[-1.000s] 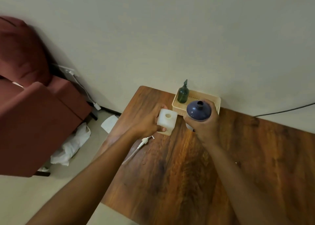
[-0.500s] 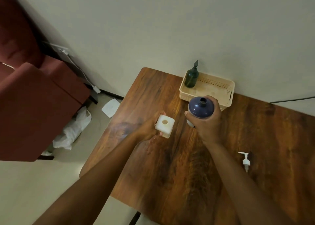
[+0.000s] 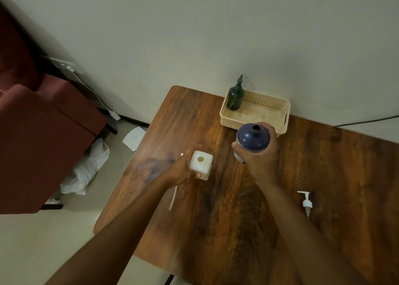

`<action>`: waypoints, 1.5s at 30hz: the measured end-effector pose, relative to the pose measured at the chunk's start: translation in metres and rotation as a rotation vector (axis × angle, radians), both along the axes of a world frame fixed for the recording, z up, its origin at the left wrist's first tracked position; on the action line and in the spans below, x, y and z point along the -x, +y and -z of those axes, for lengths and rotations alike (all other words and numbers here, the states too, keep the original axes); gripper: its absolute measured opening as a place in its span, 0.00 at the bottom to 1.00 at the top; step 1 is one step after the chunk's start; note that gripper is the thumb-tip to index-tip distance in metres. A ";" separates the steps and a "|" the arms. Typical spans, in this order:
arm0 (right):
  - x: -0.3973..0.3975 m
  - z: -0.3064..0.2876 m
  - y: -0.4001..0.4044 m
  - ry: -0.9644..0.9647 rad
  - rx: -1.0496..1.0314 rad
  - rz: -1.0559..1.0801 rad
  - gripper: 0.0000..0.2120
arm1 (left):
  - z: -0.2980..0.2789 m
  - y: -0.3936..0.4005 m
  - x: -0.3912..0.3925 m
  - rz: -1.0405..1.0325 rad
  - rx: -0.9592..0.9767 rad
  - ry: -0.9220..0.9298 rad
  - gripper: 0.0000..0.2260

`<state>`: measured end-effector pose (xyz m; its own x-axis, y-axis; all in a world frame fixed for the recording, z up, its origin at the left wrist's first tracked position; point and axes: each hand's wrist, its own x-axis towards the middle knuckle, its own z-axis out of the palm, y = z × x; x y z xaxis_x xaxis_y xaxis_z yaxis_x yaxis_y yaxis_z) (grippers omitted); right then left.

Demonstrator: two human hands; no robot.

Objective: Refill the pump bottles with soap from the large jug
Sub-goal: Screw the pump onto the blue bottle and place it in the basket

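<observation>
My left hand [image 3: 180, 170] grips a square white bottle [image 3: 201, 164] with an open round neck, standing on the wooden table [image 3: 216, 220]. Just to its right, my right hand [image 3: 260, 157] holds a dark blue jug [image 3: 252, 138] upright, its cap off and mouth open. A white pump head [image 3: 306, 202] lies loose on the table at the right. A second white pump with its long tube [image 3: 173, 198] lies partly hidden under my left wrist. A dark green pump bottle [image 3: 235, 95] stands in the left corner of a cream basket [image 3: 269, 114].
The basket sits against the wall at the table's back edge. A dark red armchair [image 3: 38, 138] stands to the left, with crumpled white bags [image 3: 86, 170] and paper [image 3: 134, 137] on the floor beside it. A black cable [image 3: 367, 120] runs along the wall at right.
The view has tilted down, so everything sits lower in frame. Both hands still hold their bottles; the white bottle and blue jug are slightly farther apart than before.
</observation>
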<state>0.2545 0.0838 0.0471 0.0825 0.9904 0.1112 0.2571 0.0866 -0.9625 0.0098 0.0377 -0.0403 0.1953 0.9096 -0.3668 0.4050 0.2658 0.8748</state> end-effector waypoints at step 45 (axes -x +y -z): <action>-0.324 0.039 -0.081 -0.086 0.030 0.432 0.36 | 0.045 0.016 -0.419 0.023 0.097 0.509 0.12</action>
<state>0.5788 0.0027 0.0083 0.4811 0.8701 0.1073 0.3426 -0.0739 -0.9366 0.4289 0.0540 -0.0852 -0.0099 0.8643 -0.5029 0.7794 0.3218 0.5376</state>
